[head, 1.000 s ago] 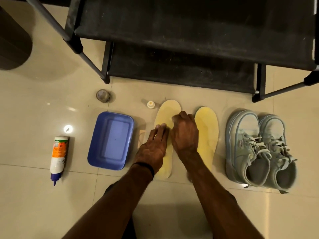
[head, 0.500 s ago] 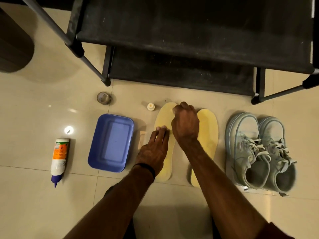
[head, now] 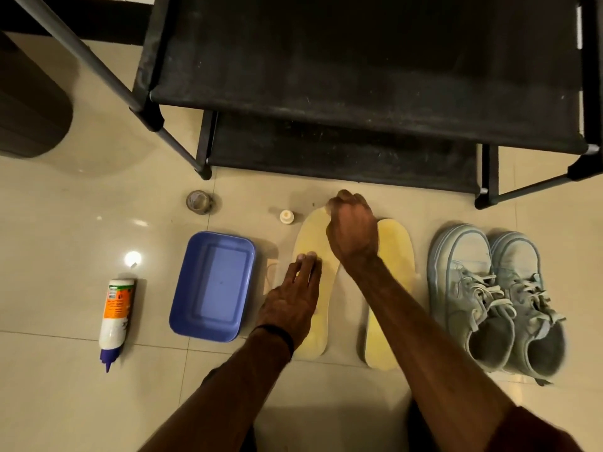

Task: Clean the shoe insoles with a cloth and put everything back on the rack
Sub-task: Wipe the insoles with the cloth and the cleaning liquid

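two yellow insoles flat on floor, side by side before black rack

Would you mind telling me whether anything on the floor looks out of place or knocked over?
The white bottle with the orange label lies on its side left of the blue tub, its purple nozzle toward the camera. A small white cap stands loose beside the left insole. No spill shows.
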